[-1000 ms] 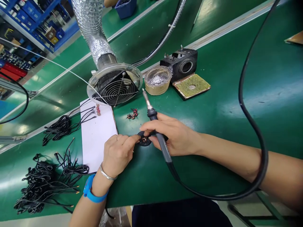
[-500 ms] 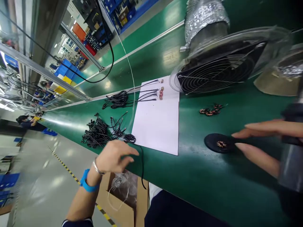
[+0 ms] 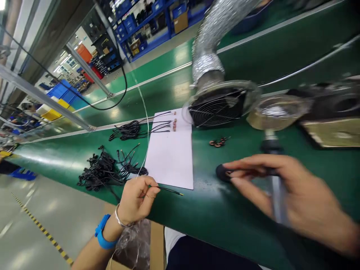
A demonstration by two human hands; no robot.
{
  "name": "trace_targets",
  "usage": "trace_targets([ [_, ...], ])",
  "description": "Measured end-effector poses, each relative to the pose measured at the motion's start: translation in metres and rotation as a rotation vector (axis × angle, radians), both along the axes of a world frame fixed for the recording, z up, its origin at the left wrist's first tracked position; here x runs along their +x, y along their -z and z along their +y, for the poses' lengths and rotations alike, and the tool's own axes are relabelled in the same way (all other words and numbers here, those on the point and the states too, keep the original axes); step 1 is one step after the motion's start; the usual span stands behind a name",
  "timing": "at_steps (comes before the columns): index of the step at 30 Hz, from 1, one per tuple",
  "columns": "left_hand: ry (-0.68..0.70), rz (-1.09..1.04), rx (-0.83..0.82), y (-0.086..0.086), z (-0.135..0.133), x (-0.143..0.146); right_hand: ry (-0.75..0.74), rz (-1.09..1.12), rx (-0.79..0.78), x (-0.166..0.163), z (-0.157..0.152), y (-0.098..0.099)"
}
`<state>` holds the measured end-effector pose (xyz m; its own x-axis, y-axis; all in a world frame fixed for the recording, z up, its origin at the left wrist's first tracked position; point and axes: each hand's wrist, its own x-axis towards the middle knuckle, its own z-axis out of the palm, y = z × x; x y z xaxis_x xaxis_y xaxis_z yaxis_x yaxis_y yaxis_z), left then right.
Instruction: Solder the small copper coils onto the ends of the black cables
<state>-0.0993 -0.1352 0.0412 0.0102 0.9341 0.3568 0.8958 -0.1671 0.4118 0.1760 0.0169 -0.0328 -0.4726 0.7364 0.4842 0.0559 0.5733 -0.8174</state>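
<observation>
My left hand (image 3: 137, 200) is at the near table edge, fingers pinched on a thin black wire (image 3: 168, 191) whose bare tip points right. Just behind it lies a tangled heap of black wires (image 3: 104, 170). My right hand (image 3: 284, 195), blurred by motion, holds a soldering iron (image 3: 271, 157) upright between its fingers, and its fingertips touch a small black disc (image 3: 222, 173) on the green mat. A white sheet of paper (image 3: 171, 153) lies between my two hands.
A round fume-extractor fan (image 3: 218, 107) on a silver duct stands behind the paper. A second wire bundle (image 3: 132, 130), a tin of solder dross (image 3: 274, 112), an iron stand with sponge (image 3: 334, 123) and small copper coils (image 3: 218, 142) are on the green table (image 3: 225, 210).
My left hand left the black disc, reached to the wire heap and now pinches one wire. The view swung left, then partly back. My right hand stays at the disc with the iron.
</observation>
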Motion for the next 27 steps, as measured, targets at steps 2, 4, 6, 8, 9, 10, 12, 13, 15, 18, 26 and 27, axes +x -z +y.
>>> trace_targets([
  [2,0.041,0.055,0.038,0.004,0.012,0.012,-0.172,0.016,-0.133,-0.013,-0.013,-0.016],
  [4,0.055,0.108,0.057,0.009,0.023,0.022,-0.262,0.029,-0.226,-0.023,-0.019,-0.024],
  [6,0.049,0.132,0.072,0.012,0.031,0.03,-0.274,0.057,-0.231,-0.029,-0.019,-0.027],
  [8,0.062,0.132,0.08,0.013,0.039,0.036,-0.254,0.08,-0.186,-0.03,-0.017,-0.027],
  [9,0.078,0.129,0.078,0.013,0.042,0.038,-0.242,0.086,-0.163,-0.029,-0.015,-0.027],
  [10,0.096,0.125,0.072,0.012,0.046,0.041,-0.227,0.09,-0.146,-0.028,-0.013,-0.027],
  [12,0.127,0.117,0.072,0.011,0.053,0.046,-0.177,0.082,-0.12,-0.026,-0.009,-0.027],
  [13,0.135,0.114,0.079,0.01,0.056,0.048,-0.147,0.074,-0.12,-0.025,-0.007,-0.028],
  [15,0.144,0.11,0.089,0.012,0.061,0.05,-0.126,0.074,-0.174,-0.024,-0.003,-0.027],
  [18,0.155,0.14,0.025,0.015,0.066,0.048,-0.164,0.148,-0.311,-0.026,0.002,-0.023],
  [26,0.219,0.027,-0.226,-0.002,0.097,0.059,-0.072,0.178,-0.106,-0.029,0.008,-0.022],
  [27,0.253,-0.008,-0.242,-0.003,0.102,0.063,-0.035,0.175,-0.046,-0.029,0.008,-0.022],
])
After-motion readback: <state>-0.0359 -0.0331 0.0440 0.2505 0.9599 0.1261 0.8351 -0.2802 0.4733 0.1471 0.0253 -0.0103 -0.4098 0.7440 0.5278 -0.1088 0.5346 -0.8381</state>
